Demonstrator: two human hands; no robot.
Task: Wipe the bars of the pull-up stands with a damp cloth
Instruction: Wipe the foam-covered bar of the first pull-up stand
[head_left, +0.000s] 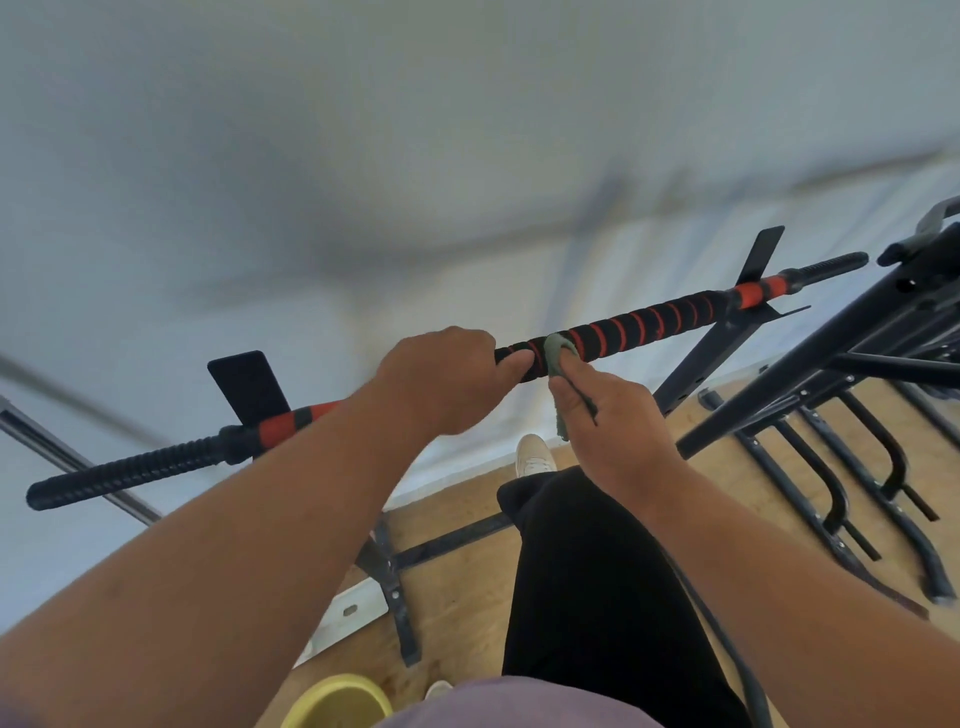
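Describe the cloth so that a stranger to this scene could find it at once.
Find the black bar with red spiral stripes crossing the picture. Near its middle, the right hand presses a small cloth over it. It is the only grey-green, soft thing there.

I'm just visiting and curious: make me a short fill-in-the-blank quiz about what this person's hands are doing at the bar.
1. The right hand presses a grey-green ____ against the pull-up bar.
2. The left hand grips the ____ beside the cloth.
3. The foam grip is black with spiral stripes coloured ____.
4. The bucket at the bottom edge is coloured ____.

Missing words: cloth; bar; red; yellow
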